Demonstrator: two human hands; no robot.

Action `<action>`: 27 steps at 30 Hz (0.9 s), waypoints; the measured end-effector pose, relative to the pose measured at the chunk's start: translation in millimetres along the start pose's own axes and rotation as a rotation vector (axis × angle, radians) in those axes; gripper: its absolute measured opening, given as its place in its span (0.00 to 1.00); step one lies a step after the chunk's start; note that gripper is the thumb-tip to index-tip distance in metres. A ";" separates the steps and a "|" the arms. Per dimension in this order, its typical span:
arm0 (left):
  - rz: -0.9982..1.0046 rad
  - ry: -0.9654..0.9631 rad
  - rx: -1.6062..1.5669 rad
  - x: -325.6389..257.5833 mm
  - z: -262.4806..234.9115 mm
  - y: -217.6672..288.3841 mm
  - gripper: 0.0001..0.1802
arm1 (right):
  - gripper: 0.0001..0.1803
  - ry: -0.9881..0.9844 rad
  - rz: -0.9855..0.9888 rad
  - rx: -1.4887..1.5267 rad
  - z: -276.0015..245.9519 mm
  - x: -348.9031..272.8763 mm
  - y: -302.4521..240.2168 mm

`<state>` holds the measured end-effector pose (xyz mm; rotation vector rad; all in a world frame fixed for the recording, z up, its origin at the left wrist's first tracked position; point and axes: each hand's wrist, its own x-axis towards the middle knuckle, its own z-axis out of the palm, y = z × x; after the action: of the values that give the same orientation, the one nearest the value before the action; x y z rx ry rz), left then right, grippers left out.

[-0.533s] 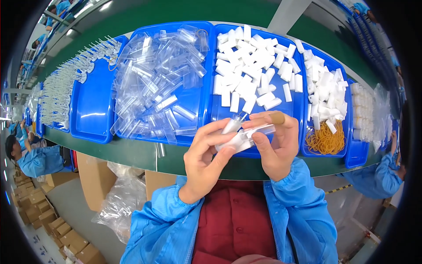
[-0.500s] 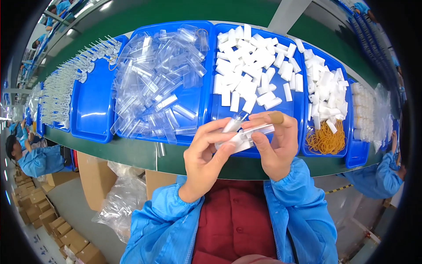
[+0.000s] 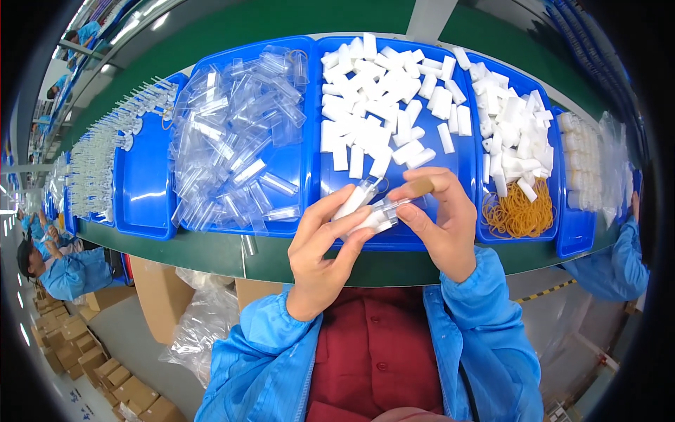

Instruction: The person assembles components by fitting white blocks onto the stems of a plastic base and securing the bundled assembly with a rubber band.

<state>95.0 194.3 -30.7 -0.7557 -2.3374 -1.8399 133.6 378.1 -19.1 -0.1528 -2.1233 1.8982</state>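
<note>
Both hands meet just below the middle of the view, over the near rim of the blue trays. The left hand [image 3: 320, 243] pinches a small clear plastic case [image 3: 369, 214] between thumb and fingertips, and the right hand [image 3: 439, 221] pinches the same case from its 3 o'clock end, with a tan wrap on the forefinger tip. A white block seems to sit partly inside the case; how far in, I cannot tell.

The case looks very light, thin-walled and stiff, glossy enough to slip, and likely to crack or dent if squeezed hard on its flat faces. It is best held by its narrow edges or ends.

At 11 o'clock, a blue tray [image 3: 140, 204] holds a heap of clear cases [image 3: 232, 141]. At 12 o'clock, a second tray carries white foam-like blocks [image 3: 380, 105], and at 2 o'clock lie more white blocks with a tangle of yellow rubber bands [image 3: 517, 214] below them. The trays stand on a green conveyor bench [image 3: 211, 250] that runs away toward 10 o'clock. Cardboard cartons [image 3: 77, 352] and a clear plastic bag [image 3: 204, 323] sit on the floor at 8 o'clock, and other workers in blue coats sit along the line at 9 and 3 o'clock.
</note>
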 end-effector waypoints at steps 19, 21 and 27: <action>-0.206 -0.193 -0.390 -6.3 -11.2 -1.0 0.16 | 0.13 -0.120 0.049 0.052 -4.8 -9.2 1.3; -0.195 -0.206 -0.411 -8.1 -10.9 -6.2 0.20 | 0.13 -0.127 0.041 0.018 -7.4 -6.0 2.7; -0.562 -0.375 -0.770 16.3 -6.7 12.0 0.46 | 0.15 -0.361 -0.179 -0.198 -33.0 5.2 -16.6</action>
<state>84.1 195.5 -12.4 -0.5418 -2.1354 -3.1833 139.8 408.9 1.0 0.3548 -2.4595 1.7124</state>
